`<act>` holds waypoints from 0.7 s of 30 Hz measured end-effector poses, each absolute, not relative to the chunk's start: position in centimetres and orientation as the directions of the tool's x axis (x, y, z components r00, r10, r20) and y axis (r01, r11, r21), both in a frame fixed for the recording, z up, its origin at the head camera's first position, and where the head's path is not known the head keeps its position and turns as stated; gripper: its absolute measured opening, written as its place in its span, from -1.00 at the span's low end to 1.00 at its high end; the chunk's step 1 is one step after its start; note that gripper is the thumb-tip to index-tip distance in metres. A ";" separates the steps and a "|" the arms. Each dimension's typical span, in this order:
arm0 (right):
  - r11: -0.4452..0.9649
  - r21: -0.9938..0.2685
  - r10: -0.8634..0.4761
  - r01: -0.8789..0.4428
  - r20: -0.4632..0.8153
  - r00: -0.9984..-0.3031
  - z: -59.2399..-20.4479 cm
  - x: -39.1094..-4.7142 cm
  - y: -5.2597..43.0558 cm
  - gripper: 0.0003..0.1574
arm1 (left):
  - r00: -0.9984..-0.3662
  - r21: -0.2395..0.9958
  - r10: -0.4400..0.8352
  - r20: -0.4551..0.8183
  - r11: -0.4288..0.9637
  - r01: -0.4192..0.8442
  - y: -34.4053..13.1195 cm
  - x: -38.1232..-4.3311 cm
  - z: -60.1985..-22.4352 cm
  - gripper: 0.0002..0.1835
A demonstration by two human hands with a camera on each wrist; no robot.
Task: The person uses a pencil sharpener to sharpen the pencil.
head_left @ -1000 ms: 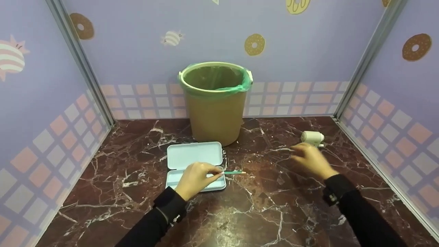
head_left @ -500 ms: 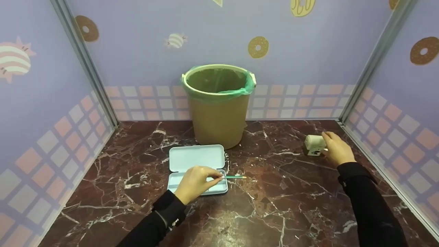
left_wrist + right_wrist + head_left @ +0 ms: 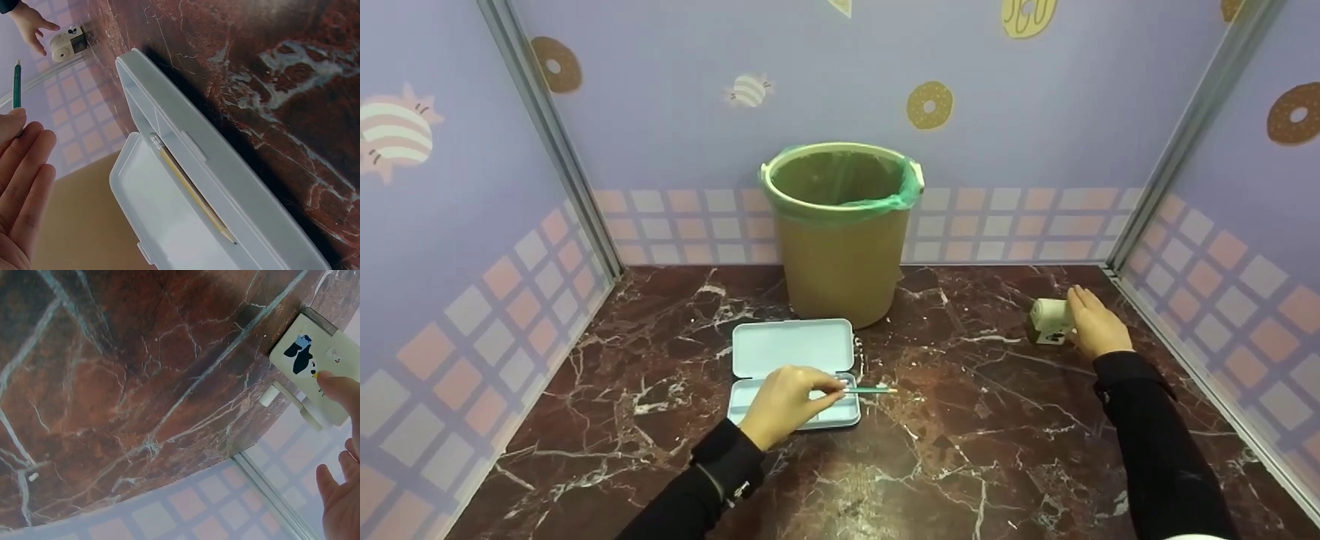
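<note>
My left hand (image 3: 791, 401) pinches a green pencil (image 3: 874, 390) between thumb and fingertips, its point facing right. Behind and under that hand lies an open light-blue pencil case (image 3: 793, 349), lid tipped back. A yellow-striped pencil (image 3: 194, 193) rests inside it, as the left wrist view shows. My right hand (image 3: 1096, 326) is at the right side of a cream pencil sharpener (image 3: 1044, 322), fingers extended. In the right wrist view the thumb (image 3: 334, 385) overlaps the sharpener's stickered face, close to its crank handle (image 3: 287, 398).
A tan bin (image 3: 840, 262) with a green liner (image 3: 896, 199) stands behind the pencil case. Patterned wall panels (image 3: 675, 112) enclose the dark marbled tabletop (image 3: 915, 480) at the back and both sides. Small crumbs are scattered right of the case.
My right hand has moved rightward from in front of the sharpener to its right side, then nearly stopped. The left hand keeps the green pencil almost in place.
</note>
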State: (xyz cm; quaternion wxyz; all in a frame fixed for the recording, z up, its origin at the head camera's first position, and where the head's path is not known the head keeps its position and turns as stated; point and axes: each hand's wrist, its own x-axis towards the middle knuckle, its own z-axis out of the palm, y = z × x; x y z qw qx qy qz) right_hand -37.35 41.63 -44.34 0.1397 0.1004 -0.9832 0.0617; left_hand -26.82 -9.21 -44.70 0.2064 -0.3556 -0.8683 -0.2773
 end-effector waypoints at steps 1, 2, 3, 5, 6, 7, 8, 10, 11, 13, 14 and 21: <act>0.973 -0.087 -0.183 -0.215 0.281 -0.942 -44.3 -37.4 41.7 -0.01 | -0.659 0.333 0.504 0.558 0.592 0.734 -9.1 -26.8 -44.7 -0.87; 0.973 -0.081 -0.186 -0.216 0.277 -0.943 -44.2 -37.6 41.7 0.00 | -0.657 0.332 0.505 0.559 0.590 0.736 -9.1 -26.8 -44.7 -0.87; 0.974 -0.078 -0.186 -0.214 0.270 -0.945 -44.2 -37.7 41.6 0.00 | -0.656 0.331 0.506 0.561 0.588 0.738 -9.1 -26.8 -44.7 -0.87; 0.974 -0.083 -0.181 -0.208 0.255 -0.950 -44.2 -37.9 41.5 -0.01 | -0.655 0.332 0.507 0.560 0.587 0.738 -9.1 -26.8 -44.9 -0.87; 0.974 -0.087 -0.181 -0.208 0.251 -0.951 -44.2 -38.1 41.4 -0.02 | -0.653 0.330 0.507 0.562 0.587 0.739 -9.1 -26.8 -44.9 -0.88; 0.974 -0.093 -0.179 -0.208 0.250 -0.951 -44.3 -38.2 41.2 -0.03 | -0.652 0.329 0.509 0.563 0.586 0.741 -9.2 -26.8 -45.0 -0.88; 0.974 -0.098 -0.176 -0.206 0.248 -0.953 -44.4 -38.2 41.1 -0.04 | -0.650 0.328 0.509 0.564 0.585 0.742 -9.3 -26.8 -45.0 -0.88; 0.973 -0.105 -0.175 -0.206 0.251 -0.952 -44.6 -38.3 40.8 -0.07 | -0.649 0.325 0.508 0.567 0.586 0.742 -9.3 -26.8 -45.1 -0.88; 0.973 -0.105 -0.175 -0.207 0.256 -0.951 -44.7 -38.3 40.7 -0.09 | -0.646 0.321 0.508 0.569 0.586 0.744 -9.3 -26.8 -45.1 -0.89; 0.974 -0.095 -0.173 -0.205 0.270 -0.947 -44.9 -38.3 40.7 -0.14 | -0.641 0.315 0.512 0.572 0.585 0.748 -9.2 -26.9 -45.1 -0.89; 0.975 -0.091 -0.172 -0.204 0.277 -0.945 -45.0 -38.2 40.8 -0.16 | -0.639 0.314 0.514 0.572 0.583 0.749 -9.1 -26.9 -45.1 -0.89; 0.974 -0.077 -0.167 -0.212 0.384 -0.908 -45.2 -37.7 41.1 -0.40 | -0.628 0.312 0.516 0.582 0.572 0.759 -9.0 -27.2 -45.1 -0.91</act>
